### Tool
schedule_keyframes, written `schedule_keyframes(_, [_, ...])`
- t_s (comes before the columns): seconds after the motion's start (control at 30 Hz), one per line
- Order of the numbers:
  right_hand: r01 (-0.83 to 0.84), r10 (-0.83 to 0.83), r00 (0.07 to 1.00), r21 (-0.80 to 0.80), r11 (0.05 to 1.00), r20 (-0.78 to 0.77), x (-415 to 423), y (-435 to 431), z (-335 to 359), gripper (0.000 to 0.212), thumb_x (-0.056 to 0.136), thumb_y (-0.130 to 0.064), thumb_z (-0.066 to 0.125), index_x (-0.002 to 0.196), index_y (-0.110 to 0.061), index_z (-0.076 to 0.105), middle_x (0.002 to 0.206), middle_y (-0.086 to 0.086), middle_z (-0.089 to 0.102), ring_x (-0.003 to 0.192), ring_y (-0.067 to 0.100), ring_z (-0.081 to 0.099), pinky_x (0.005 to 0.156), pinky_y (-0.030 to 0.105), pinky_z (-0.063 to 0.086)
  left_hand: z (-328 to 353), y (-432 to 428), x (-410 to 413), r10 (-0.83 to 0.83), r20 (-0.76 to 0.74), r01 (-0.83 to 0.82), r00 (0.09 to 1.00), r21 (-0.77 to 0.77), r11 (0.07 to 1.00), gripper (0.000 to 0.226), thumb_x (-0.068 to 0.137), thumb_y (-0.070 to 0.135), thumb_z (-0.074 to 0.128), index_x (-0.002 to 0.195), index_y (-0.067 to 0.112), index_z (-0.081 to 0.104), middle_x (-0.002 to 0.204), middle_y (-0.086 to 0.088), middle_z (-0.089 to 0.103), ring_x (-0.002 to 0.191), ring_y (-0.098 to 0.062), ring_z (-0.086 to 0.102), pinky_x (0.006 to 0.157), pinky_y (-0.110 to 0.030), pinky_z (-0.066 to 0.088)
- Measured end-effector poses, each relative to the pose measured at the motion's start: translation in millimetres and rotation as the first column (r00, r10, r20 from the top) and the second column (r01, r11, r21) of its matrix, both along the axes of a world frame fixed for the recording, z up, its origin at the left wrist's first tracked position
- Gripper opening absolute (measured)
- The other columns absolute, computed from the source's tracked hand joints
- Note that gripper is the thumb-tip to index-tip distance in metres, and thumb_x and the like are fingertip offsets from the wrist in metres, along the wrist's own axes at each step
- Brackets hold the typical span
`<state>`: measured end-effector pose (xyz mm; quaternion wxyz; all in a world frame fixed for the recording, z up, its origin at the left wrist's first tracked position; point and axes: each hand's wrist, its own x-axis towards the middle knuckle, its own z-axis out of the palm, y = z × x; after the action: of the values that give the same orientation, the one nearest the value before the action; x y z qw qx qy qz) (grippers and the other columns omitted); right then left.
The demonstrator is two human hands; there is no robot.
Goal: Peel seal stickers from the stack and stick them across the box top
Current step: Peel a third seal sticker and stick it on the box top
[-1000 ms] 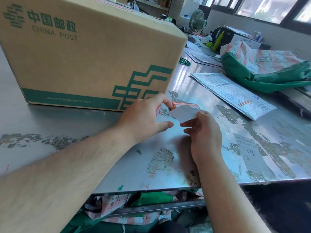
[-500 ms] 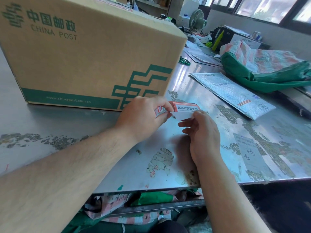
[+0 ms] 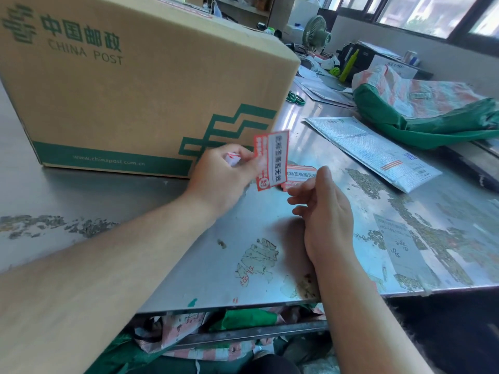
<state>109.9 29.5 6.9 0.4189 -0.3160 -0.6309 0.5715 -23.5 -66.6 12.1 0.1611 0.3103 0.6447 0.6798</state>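
Observation:
A large brown China Post cardboard box (image 3: 140, 85) stands on the metal table (image 3: 89, 201) at the left. My left hand (image 3: 224, 176) pinches a red and white seal sticker (image 3: 272, 160), held upright in front of the box's lower right corner, with crumpled backing paper in its palm. The sticker stack (image 3: 299, 176) lies on the table just behind my right hand (image 3: 324, 209). My right hand's fingers are loosely curled near the stack; whether they touch it is unclear.
A white padded mailer (image 3: 375, 152) lies on the table at the right. Green and striped mail sacks (image 3: 426, 109) are heaped beyond it. Green scissors (image 3: 295, 98), a desk fan (image 3: 316, 32) and papers sit behind the box. The table's front edge (image 3: 243, 303) runs close to me.
My left hand has pulled a sticker free of the stack and lifted it upright. My right hand has let go of the backing and drawn back slightly.

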Motion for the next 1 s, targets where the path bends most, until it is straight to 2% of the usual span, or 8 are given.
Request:
schedule_keyframes(0.1, [-0.008, 0.002, 0.996, 0.07, 0.998, 0.086, 0, 2, -3, 0.025, 0.093, -0.035, 0.062, 0.076, -0.017, 0.071, 0.074, 0.0, 0.072, 0.068, 0.014, 0.063, 0.061, 0.029, 0.046, 9, -4, -2, -0.129, 0.373, 0.079, 0.919, 0.146, 0.986, 0.016, 0.093, 0.021, 0.065, 0.078, 0.021, 0.059, 0.041, 0.013, 0.05, 0.036, -0.002, 0.03, 0.04, -0.017, 0.02])
schedule_keyframes(0.17, [-0.068, 0.046, 0.988, 0.148, 0.987, 0.149, -1, 1, -4, 0.023, 0.095, -0.033, 0.064, 0.082, -0.017, 0.074, 0.077, -0.001, 0.073, 0.071, 0.009, 0.064, 0.063, 0.023, 0.048, 12, -4, 1, -0.187, 0.437, 0.121, 0.88, 0.174, 0.977, 0.015, 0.095, 0.021, 0.062, 0.081, 0.021, 0.057, 0.039, 0.011, 0.046, 0.041, -0.005, 0.02, 0.046, -0.022, 0.013])
schedule_keyframes(0.27, [-0.116, 0.086, 0.985, 0.21, 0.971, 0.15, 0, 1, -4, 0.019, 0.094, -0.03, 0.065, 0.087, -0.015, 0.076, 0.081, 0.003, 0.074, 0.072, 0.006, 0.064, 0.065, 0.015, 0.047, 13, -4, 5, -0.215, 0.423, 0.155, 0.88, 0.173, 0.973, 0.015, 0.095, 0.022, 0.061, 0.081, 0.021, 0.056, 0.039, 0.009, 0.048, 0.043, -0.006, 0.02, 0.046, -0.023, 0.014])
schedule_keyframes(0.4, [-0.066, 0.049, 0.995, 0.198, 0.978, 0.092, 0, 4, -6, 0.021, 0.094, -0.026, 0.066, 0.089, -0.008, 0.075, 0.087, 0.01, 0.076, 0.07, 0.008, 0.064, 0.064, 0.016, 0.048, 11, -2, 4, -0.228, 0.413, 0.171, 0.882, 0.171, 0.97, 0.017, 0.095, 0.022, 0.062, 0.079, 0.021, 0.055, 0.039, 0.01, 0.046, 0.042, -0.006, 0.021, 0.044, -0.021, 0.016])
schedule_keyframes(0.53, [-0.062, 0.045, 0.995, 0.203, 0.977, 0.09, -2, 5, -7, 0.017, 0.093, -0.027, 0.068, 0.085, -0.015, 0.076, 0.085, 0.01, 0.076, 0.069, 0.008, 0.064, 0.064, 0.016, 0.048, 9, -2, 4, -0.23, 0.395, 0.175, 0.889, 0.17, 0.97, 0.016, 0.094, 0.023, 0.063, 0.08, 0.021, 0.056, 0.04, 0.011, 0.046, 0.039, -0.004, 0.024, 0.042, -0.019, 0.019])
schedule_keyframes(0.7, [-0.091, 0.056, 0.989, 0.258, 0.962, 0.138, -6, 3, -8, 0.017, 0.092, -0.03, 0.07, 0.078, -0.02, 0.075, 0.084, 0.011, 0.073, 0.072, 0.015, 0.062, 0.072, 0.039, 0.052, 7, -1, 5, -0.22, 0.375, 0.168, 0.901, 0.167, 0.972, 0.015, 0.094, 0.023, 0.063, 0.081, 0.021, 0.057, 0.04, 0.01, 0.048, 0.038, -0.003, 0.026, 0.04, -0.018, 0.021])
schedule_keyframes(0.93, [-0.1, 0.091, 0.995, 0.255, 0.962, 0.049, -1, 5, -9, 0.018, 0.09, -0.026, 0.069, 0.081, -0.011, 0.074, 0.085, 0.021, 0.07, 0.073, 0.017, 0.056, 0.073, 0.035, 0.045, 0, 2, 3, -0.199, 0.328, 0.159, 0.924, 0.143, 0.977, 0.005, 0.092, 0.022, 0.066, 0.091, 0.018, 0.063, 0.046, 0.014, 0.054, 0.036, 0.001, 0.038, 0.038, -0.014, 0.028])
schedule_keyframes(1.0, [-0.089, 0.082, 0.996, 0.252, 0.964, 0.039, -1, 5, -10, 0.022, 0.091, -0.026, 0.066, 0.079, -0.009, 0.071, 0.083, 0.02, 0.07, 0.072, 0.015, 0.057, 0.073, 0.031, 0.045, -4, 3, 2, -0.131, 0.201, 0.113, 0.971, 0.099, 0.989, 0.008, 0.09, 0.023, 0.069, 0.093, 0.016, 0.068, 0.051, 0.013, 0.06, 0.041, 0.003, 0.048, 0.042, -0.01, 0.035])
